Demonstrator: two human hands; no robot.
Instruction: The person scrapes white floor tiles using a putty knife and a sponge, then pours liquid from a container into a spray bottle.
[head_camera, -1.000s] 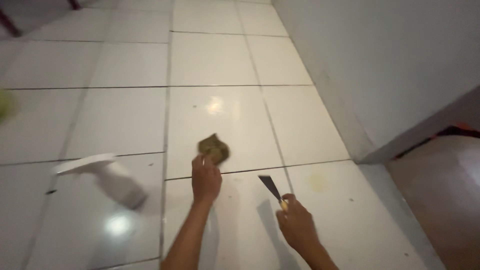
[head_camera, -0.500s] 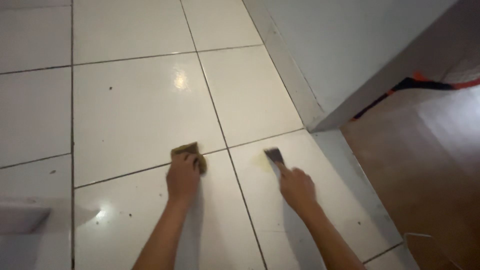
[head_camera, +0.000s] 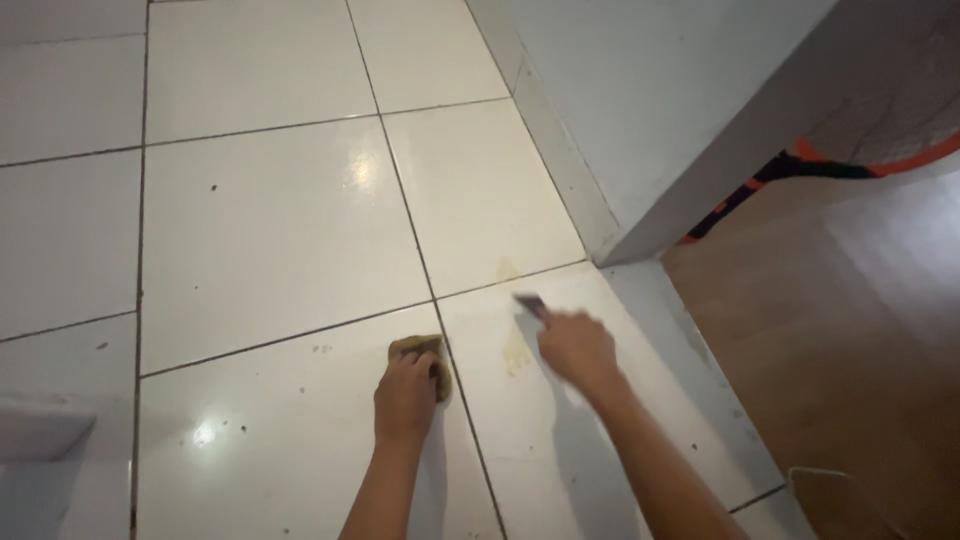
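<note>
- Left hand (head_camera: 405, 395) pressed flat on a brownish-green scouring pad (head_camera: 428, 352), fingers curled over it and clamped down against the white tiled floor (head_camera: 260, 230).
- Pad lying at the left edge of a dark grout line, most of it hidden under the fingers, only its far edge showing.
- Right hand (head_camera: 575, 347) closed around the handle of a small scraper (head_camera: 530, 304), blade end pointing away and down to the tile; blurred, so exact contact cannot be told.
- Scraper tip just beside a yellowish stain (head_camera: 515, 352) on the tile, with a fainter yellow mark (head_camera: 506, 270) further out near the cross grout line.
- Hands near each other, on either side of the grout line, not touching.
- White wall (head_camera: 640, 110) with its low skirting to the right, brown wood-look floor (head_camera: 840, 350) beyond its corner.
- Small dark specks scattered over the tiles.
</note>
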